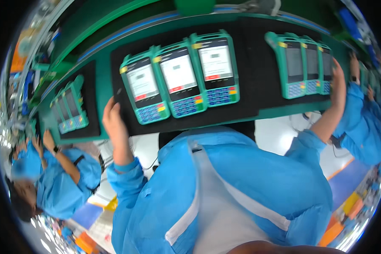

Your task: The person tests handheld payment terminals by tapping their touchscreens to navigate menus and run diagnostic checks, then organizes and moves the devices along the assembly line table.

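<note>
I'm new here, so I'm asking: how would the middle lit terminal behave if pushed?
The terminal looks stiff, given its boxy casing. Lying flat on the black mat, it seems unlikely to roll or tip. Its broad screen may be its fragile part.

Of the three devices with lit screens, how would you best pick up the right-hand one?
Probably by the right edge of its green frame, coming from the right. The right-hand device lies face up, its left side close against the middle device, while bare black mat borders its right. That grip should leave screen and keypad uncovered. I can't tell whether the frames are joined.
</note>
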Demonstrator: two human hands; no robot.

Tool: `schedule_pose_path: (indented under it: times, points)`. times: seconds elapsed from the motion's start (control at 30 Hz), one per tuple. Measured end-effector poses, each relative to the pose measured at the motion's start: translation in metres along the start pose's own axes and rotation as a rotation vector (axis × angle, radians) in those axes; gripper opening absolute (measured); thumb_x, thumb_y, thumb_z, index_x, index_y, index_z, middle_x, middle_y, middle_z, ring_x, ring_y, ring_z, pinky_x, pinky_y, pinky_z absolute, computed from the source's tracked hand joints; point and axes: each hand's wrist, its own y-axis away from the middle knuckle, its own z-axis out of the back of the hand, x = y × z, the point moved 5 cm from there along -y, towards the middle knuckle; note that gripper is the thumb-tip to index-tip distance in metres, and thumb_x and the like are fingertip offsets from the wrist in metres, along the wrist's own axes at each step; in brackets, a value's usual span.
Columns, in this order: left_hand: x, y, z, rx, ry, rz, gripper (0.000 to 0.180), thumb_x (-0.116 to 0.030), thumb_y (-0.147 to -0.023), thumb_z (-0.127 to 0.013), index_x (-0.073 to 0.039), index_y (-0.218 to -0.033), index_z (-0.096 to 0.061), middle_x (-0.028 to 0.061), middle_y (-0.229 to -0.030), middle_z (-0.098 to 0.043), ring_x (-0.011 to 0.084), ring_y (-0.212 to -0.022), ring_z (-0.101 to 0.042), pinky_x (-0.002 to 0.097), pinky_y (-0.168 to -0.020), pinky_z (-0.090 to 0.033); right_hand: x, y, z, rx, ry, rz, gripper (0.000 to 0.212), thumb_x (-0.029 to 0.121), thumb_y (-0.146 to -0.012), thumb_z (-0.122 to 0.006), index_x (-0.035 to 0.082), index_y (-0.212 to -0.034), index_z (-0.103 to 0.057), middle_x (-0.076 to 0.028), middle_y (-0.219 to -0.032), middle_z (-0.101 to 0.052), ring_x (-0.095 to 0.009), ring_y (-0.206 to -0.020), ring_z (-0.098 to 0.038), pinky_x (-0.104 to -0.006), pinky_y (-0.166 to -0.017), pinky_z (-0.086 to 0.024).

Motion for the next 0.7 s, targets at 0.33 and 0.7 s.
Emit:
schedule_pose_path:
  times: [0.33,0.7]
  points:
    - [0.009,-0.003,-0.006,0.045,0.236,0.017,0.038,-0.016,-0.095,-0.048,0.011,-0.120,-0.058,0.0157,-0.112,-0.064,0.0188,-0.102,-0.059,0.0285,-0.093,-0.044,0.090,-0.015,-0.089,0.272,0.939,0.498,0.028,0.026,-0.095,-0.055,0.010,-0.115,-0.066,-0.006,-0.125,-0.062,-0.026,-0.126,-0.051,-0.0524,-0.114,-0.020]
    - [-0.003,0.005,-0.005,0.005,0.172,0.008,0.037,-0.012,-0.094,-0.053,0.011,-0.123,-0.056,0.0148,-0.114,-0.063,0.0184,-0.103,-0.058,0.0278,-0.093,-0.043,0.123,-0.010,-0.100,0.208,0.894,0.510,0.011,0.018,-0.081,-0.068,0.008,-0.084,-0.065,-0.004,-0.099,-0.065,-0.025,-0.107,-0.059,-0.0562,-0.114,-0.017]
